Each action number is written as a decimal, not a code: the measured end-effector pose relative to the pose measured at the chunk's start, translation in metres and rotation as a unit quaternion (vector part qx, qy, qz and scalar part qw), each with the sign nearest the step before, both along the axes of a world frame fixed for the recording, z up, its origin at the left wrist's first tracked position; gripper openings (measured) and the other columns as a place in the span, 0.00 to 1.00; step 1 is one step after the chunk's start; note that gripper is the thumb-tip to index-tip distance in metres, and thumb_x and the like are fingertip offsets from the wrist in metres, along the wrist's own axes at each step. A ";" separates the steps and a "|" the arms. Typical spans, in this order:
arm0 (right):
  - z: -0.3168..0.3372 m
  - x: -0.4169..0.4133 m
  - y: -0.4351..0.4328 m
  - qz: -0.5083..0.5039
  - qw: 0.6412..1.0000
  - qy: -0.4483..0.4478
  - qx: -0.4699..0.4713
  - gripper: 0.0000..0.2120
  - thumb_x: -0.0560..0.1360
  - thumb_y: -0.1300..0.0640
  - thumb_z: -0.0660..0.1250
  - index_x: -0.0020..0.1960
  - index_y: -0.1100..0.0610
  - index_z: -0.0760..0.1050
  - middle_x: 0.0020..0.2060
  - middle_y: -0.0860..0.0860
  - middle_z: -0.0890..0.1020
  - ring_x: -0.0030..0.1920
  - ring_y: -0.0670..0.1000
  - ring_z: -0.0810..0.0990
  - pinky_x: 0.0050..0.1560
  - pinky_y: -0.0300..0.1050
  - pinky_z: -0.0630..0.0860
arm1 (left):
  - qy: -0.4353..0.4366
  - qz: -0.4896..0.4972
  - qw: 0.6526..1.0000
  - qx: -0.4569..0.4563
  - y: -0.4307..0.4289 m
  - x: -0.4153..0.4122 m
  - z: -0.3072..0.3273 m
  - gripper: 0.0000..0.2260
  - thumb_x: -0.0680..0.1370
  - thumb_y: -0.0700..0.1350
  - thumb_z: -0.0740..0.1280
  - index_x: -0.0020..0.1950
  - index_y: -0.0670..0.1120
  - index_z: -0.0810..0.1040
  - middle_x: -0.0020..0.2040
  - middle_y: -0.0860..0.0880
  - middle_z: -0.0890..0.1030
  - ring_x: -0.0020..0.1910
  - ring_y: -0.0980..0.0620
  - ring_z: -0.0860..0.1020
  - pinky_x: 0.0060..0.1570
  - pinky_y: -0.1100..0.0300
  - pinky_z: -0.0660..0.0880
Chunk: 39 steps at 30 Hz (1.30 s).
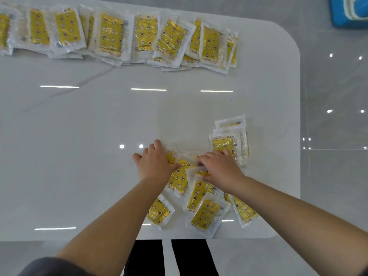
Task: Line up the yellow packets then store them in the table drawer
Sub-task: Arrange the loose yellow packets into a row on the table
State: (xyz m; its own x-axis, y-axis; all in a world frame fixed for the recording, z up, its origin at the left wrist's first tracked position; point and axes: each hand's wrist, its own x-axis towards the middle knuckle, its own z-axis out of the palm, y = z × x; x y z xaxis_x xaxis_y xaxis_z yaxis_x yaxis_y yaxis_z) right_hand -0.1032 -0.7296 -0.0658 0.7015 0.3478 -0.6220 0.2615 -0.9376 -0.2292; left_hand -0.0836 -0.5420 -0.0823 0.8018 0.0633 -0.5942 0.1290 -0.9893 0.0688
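Several yellow packets in clear wrappers lie in a loose pile (199, 196) at the near right of the white table (79, 136). My left hand (153, 162) rests flat on the pile's left side, fingers spread, thumb on a packet (179, 176). My right hand (221, 166) lies over the pile's middle, its fingers curled on a packet's white edge (194, 171). A small stack of packets (231, 140) sits just beyond my right hand. A long overlapping row of packets (111, 34) runs along the far edge. No drawer is visible.
The table's rounded right edge (298, 116) borders a glossy grey floor. A blue object (350, 10) sits at the top right corner. Dark legs (169, 257) show below the near edge.
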 end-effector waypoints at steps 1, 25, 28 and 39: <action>-0.001 0.000 0.000 0.000 1.000 0.001 -0.003 0.16 0.75 0.44 0.67 0.60 0.48 0.72 0.57 0.44 0.76 0.61 0.49 0.72 0.62 0.49 0.62 | 0.011 0.013 1.000 -0.011 -0.001 0.000 0.000 0.30 0.68 0.68 0.69 0.57 0.48 0.65 0.47 0.53 0.75 0.47 0.50 0.75 0.53 0.52 0.63; 0.058 0.092 0.024 -0.319 0.912 0.099 0.237 0.05 0.74 0.52 0.71 0.43 0.52 0.78 0.40 0.52 0.81 0.40 0.51 0.78 0.42 0.46 0.73 | 0.037 0.244 0.926 -0.285 0.098 0.067 0.066 0.04 0.76 0.47 0.69 0.47 0.48 0.77 0.39 0.53 0.80 0.37 0.55 0.79 0.30 0.64 0.72; 0.067 0.119 0.049 -0.344 0.894 0.096 0.270 0.06 0.74 0.53 0.71 0.44 0.56 0.80 0.36 0.49 0.80 0.37 0.48 0.77 0.43 0.44 0.73 | 0.015 0.268 0.912 -0.309 0.129 0.086 0.080 0.04 0.75 0.46 0.69 0.47 0.48 0.79 0.41 0.52 0.81 0.39 0.53 0.81 0.34 0.60 0.76; 0.063 0.247 0.204 -0.412 0.840 0.078 0.344 0.04 0.73 0.57 0.73 0.43 0.50 0.78 0.35 0.42 0.82 0.32 0.37 0.79 0.35 0.31 0.74 | -0.015 0.318 0.886 -0.337 0.274 0.205 0.085 0.04 0.75 0.45 0.71 0.42 0.48 0.78 0.44 0.41 0.84 0.43 0.43 0.83 0.45 0.45 0.81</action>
State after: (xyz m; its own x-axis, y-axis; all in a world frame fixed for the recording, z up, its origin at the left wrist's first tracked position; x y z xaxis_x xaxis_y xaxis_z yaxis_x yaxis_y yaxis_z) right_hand 0.1435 -0.5251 -0.0028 0.8088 0.0990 -0.5797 -0.4948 -0.4182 -0.7618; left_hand 0.1215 -0.2677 0.0027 0.7474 0.1464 -0.6480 0.6337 -0.4500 0.6293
